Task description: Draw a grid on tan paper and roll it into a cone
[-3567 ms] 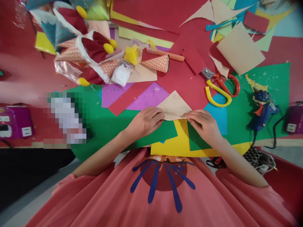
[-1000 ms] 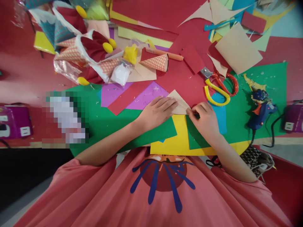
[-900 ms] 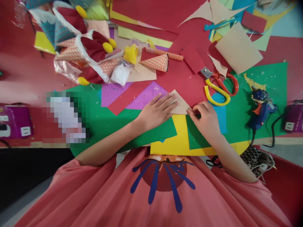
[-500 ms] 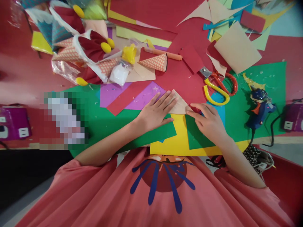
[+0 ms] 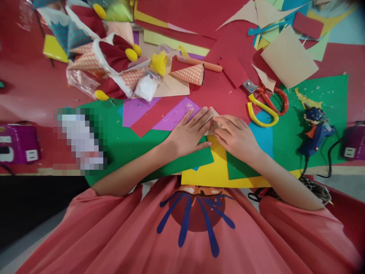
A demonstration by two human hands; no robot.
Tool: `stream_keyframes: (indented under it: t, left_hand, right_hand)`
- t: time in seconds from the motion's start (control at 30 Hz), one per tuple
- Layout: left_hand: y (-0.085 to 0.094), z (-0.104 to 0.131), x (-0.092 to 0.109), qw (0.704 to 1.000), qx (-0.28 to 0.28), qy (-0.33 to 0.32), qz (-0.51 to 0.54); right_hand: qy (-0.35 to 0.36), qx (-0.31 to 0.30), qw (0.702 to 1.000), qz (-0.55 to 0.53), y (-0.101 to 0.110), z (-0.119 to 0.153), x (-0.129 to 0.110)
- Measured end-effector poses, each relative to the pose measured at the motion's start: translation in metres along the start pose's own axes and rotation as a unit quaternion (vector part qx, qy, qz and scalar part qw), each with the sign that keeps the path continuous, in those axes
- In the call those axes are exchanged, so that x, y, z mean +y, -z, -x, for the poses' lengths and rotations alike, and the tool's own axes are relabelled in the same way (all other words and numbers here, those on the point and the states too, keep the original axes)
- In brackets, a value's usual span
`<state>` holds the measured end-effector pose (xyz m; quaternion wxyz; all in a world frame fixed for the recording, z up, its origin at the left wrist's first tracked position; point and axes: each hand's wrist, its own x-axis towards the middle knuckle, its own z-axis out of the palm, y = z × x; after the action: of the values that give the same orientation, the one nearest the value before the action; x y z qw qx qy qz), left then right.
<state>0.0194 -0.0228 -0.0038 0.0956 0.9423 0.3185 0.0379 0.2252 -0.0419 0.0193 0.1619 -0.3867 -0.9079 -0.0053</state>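
A small beige paper piece (image 5: pixel 211 131) lies mostly hidden beneath my hands, over purple, green and yellow sheets. My left hand (image 5: pixel 191 133) lies flat on its left part, fingers spread. Bent fingers of my right hand (image 5: pixel 235 136) press on the paper's right part, close to the left fingertips; whether they pinch its edge cannot be made out. Beyond the hands is a checked paper cone (image 5: pixel 189 74). Scissors with one red and one yellow handle (image 5: pixel 264 117) rest to the right of it.
A blue glue gun (image 5: pixel 315 137) with a black cord lies on green paper (image 5: pixel 288 146) at the right. Decorated cones (image 5: pixel 85 61) and a bag with white contents (image 5: pixel 146 88) are at the upper left. Beige card (image 5: pixel 289 57) and paper scraps lie at the upper right.
My right hand has moved left over the beige paper, toward my left hand, and now covers more of it. My left hand stays flat in nearly the same place.
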Motion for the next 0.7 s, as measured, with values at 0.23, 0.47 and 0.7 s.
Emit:
stream_keyframes:
  t: [0.23,0.47,0.7]
  left_hand:
    - [0.02,-0.014,0.001,0.997,-0.005,0.046,0.07]
    - [0.028,-0.031,-0.011,0.781,0.124,0.225,0.57]
    - [0.026,-0.037,-0.009,0.561,0.17,0.274,0.762]
  right_hand:
    - [0.02,0.02,1.0,-0.008,0.016,-0.012,0.012]
    - [-0.184,0.15,0.966,-0.101,0.029,-0.027,0.024]
    - [-0.27,0.065,0.814,-0.51,-0.016,-0.037,0.025]
